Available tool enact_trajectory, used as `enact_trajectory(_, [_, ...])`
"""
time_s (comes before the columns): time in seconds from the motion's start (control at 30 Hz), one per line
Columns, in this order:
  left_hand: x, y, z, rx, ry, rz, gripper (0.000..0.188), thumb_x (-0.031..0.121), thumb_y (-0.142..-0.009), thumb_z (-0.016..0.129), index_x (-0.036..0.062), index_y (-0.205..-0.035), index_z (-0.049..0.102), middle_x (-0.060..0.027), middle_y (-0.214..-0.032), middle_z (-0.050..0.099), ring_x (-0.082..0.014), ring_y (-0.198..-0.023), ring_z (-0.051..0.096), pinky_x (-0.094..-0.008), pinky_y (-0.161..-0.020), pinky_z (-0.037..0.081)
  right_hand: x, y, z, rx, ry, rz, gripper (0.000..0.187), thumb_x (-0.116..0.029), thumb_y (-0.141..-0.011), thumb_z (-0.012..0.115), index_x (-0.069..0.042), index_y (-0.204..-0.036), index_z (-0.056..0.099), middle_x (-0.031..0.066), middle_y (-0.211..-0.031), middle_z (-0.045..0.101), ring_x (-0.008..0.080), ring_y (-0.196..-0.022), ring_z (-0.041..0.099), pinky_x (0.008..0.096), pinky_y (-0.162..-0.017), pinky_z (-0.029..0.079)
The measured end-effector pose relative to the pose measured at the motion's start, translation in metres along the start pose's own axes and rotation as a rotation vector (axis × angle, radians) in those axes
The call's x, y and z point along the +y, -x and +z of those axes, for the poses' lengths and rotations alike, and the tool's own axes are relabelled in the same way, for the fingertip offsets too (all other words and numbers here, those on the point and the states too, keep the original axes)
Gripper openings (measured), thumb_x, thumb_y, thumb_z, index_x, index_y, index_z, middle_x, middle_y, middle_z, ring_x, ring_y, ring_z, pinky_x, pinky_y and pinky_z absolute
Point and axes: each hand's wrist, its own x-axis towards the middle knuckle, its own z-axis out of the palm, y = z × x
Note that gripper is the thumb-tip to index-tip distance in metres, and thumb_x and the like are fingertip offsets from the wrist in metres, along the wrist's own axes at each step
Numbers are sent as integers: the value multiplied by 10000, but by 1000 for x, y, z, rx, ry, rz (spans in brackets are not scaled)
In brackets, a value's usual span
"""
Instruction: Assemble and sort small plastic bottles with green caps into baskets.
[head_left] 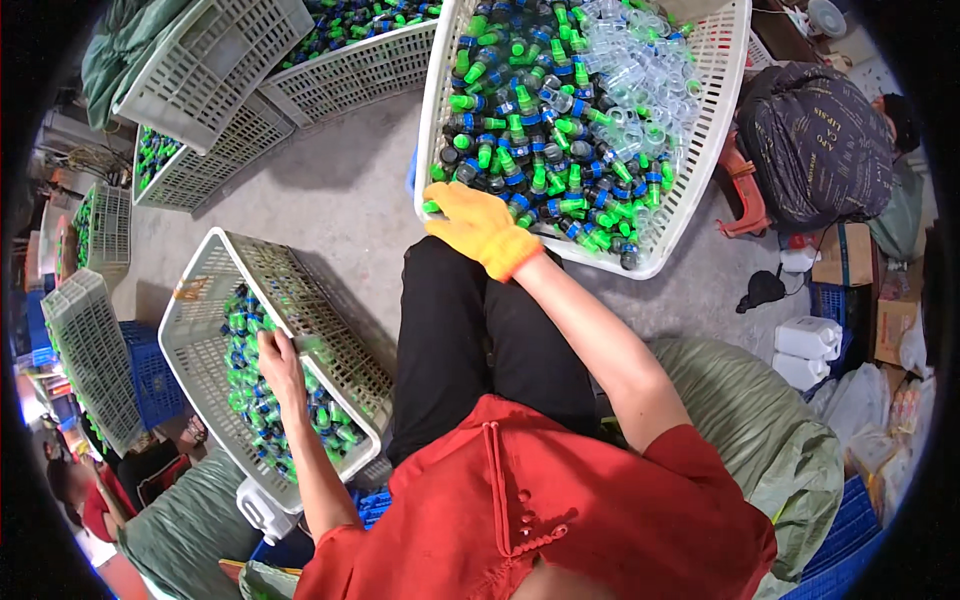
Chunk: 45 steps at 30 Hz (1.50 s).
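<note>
An orange-yellow knitted glove covers my right hand [472, 225], which is at the near left corner of the large white crate [428, 140]. Its fingers close around a small green-topped bottle [431, 207], of which only a bit shows. Many small dark bottles [540, 150] with blue bands and green tops fill this crate, beside a heap of clear plastic caps [640, 75]. My bare left hand [282, 368] is over the tilted white crate [205, 250] of similar bottles [250, 400]. Its fingers are curled; a blurred, see-through shape is beside them, too smeared to name.
More white crates [350, 75] of bottles stand at the far left. On the right are a dark patterned bundle [820, 145], a red-orange metal frame [742, 190] and white jugs [808, 340]. A green sack [740, 420] lies by my right side; another person [95, 500] sits far left.
</note>
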Motion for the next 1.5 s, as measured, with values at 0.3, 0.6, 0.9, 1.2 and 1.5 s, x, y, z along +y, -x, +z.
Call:
enact_trajectory(0.3, [174, 11, 38, -589, 1013, -474, 283, 367, -943, 580, 105, -847, 529, 31, -654, 457, -52, -449, 367, -208, -392, 295, -82, 17, -38, -197, -142, -346, 388, -196, -783, 698, -69, -1115, 543, 103, -862, 582, 294, -770, 599, 361, -658, 489])
enact_trajectory(0.6, [179, 48, 40, -57, 797, 145, 229, 182, -980, 503, 25, -814, 501, -48, -695, 497, -135, -559, 444, -292, -515, 390, -110, 53, -16, -393, -795, 447, 372, -136, -804, 678, -49, -1132, 528, 119, -869, 624, 280, -697, 634, 349, -624, 506])
enact_trajectory(0.9, [101, 10, -11, -68, -116, 188, 124, 135, -883, 618, 41, -963, 608, -153, -1035, 615, -315, -954, 584, -390, -786, 470, 14, -13, 11, 50, 163, -221, 296, -177, -803, 630, -72, -1076, 581, 120, -870, 618, 262, -751, 619, 342, -680, 503])
enact_trajectory(1.2, [233, 2, 126, -371, 466, 456, 435, 172, -847, 663, 16, -1221, 503, -212, -1166, 580, -377, -1108, 535, -412, -925, 433, -23, -24, -80, -204, -394, 290, 272, -181, -858, 621, -36, -1087, 590, 82, -906, 610, 138, -748, 571, 293, -688, 483])
enact_trajectory(1.5, [273, -2, 133, -921, 632, 91, 414, 168, -833, 658, -10, -1175, 508, -132, -981, 628, -192, -904, 591, -352, -792, 476, 110, -55, -160, 222, 679, -33, 416, -315, -791, 656, -60, -1115, 604, 153, -1028, 627, 326, -964, 593, 414, -842, 474])
